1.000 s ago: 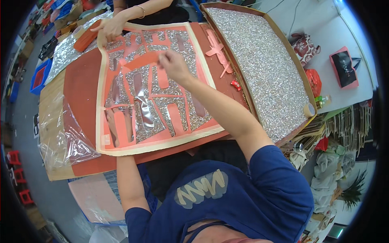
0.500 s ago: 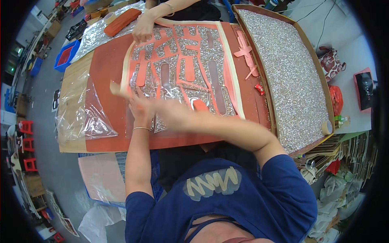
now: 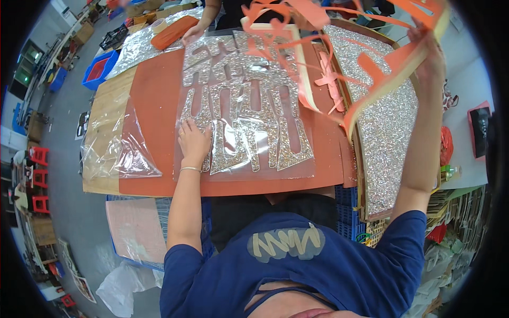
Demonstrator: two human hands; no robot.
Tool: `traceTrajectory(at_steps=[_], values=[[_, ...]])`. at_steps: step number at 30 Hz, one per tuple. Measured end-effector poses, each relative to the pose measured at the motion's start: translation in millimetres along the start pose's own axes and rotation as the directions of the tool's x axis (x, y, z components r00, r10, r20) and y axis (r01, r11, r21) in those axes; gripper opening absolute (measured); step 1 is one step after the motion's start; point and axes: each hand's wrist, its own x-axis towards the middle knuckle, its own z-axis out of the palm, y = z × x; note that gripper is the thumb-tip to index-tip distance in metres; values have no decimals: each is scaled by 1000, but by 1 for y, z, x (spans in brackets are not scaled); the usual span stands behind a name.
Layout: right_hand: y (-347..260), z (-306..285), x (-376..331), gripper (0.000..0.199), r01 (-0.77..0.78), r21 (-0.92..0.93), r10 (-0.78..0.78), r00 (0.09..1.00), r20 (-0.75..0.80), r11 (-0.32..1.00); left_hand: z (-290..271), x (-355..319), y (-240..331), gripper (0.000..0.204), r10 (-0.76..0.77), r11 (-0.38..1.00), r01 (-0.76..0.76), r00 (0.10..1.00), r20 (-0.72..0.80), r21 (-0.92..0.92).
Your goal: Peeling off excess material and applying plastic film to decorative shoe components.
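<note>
Your left hand point(image 3: 193, 142) lies flat, fingers spread, on the clear sheet of glitter letters point(image 3: 246, 114) on the orange-topped table point(image 3: 154, 100); your right hand point(image 3: 432, 55) grips the peeled orange backing point(image 3: 389, 66) overhead, grey floor point(image 3: 69, 212) beside.

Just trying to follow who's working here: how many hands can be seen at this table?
3. The left hand presses flat on the glitter sheet. The right hand lifts the orange backing at upper right. Another person's hand rests at the sheet's far edge; their other hand may be hidden.
</note>
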Motion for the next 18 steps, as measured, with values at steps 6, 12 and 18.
traceTrajectory(at_steps=[6,12,18], values=[[-6,-2,3,40,-140,-175,120,985,-122,975,-48,-45,79,93,128,991,-132,985,118,29],[3,70,-34,45,-324,-211,372,892,258,922,9,-58,200,87,704,706,-664,694,149,-248],[-46,153,-14,37,-165,-226,195,973,120,960,54,-31,243,96,687,716,-664,726,47,-216]])
